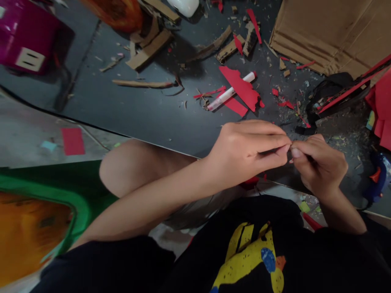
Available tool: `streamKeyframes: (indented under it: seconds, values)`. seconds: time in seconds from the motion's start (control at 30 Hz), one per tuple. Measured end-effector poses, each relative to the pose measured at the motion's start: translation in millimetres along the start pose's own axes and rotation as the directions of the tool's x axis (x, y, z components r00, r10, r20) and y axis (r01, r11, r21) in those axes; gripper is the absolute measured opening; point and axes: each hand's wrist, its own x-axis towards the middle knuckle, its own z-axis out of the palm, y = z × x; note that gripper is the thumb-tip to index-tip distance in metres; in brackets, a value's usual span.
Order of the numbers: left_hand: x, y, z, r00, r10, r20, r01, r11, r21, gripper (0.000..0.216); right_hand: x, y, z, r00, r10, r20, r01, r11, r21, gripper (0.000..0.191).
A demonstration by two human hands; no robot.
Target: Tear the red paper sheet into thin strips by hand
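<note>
Both hands meet fingertip to fingertip over the table's near edge. My left hand [250, 146] is closed in a pinch, its thumb pressed to the fingers. Facing it, my right hand [324, 162] pinches with thumb and index finger. Whatever sits between the fingertips is too small to name. Just beyond the left hand lies a white marker [227, 94] with a red cap end, partly covered by a torn piece of red paper [241, 87]. Small red scraps [286, 104] are scattered beyond the right hand.
A flat cardboard piece [332, 32] lies at the far right, near a red-edged panel [354, 89]. Cardboard strips [151, 51] and a purple box-like object [27, 36] stand at the left. A blue tool [378, 179] rests at the right edge. A green-rimmed stool [79, 199] stands below.
</note>
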Motion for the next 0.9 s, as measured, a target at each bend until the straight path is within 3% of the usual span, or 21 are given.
streamKeyframes:
  seconds: [0.27,0.6,0.9]
  values:
    - [2.1,0.2,-2.4,0.996,-0.077,0.045,0.083,0.985,-0.154,0.015,-2.1,0.4,-0.4,0.999,0.043,-0.019,-0.042,0.998,0.053,0.015]
    - [1.3,1.0,-3.0,0.998,0.057,-0.001,-0.057,0.997,0.052,0.015,-0.3,1.2,-1.9,0.990,-0.142,0.008,0.140,0.966,-0.217,0.013]
    - [1.5,4.4,1.7,0.993,-0.114,-0.034,0.109,0.987,-0.121,0.017,-1.1,-1.7,-0.3,1.000,-0.009,-0.004,0.009,1.000,0.008,0.014]
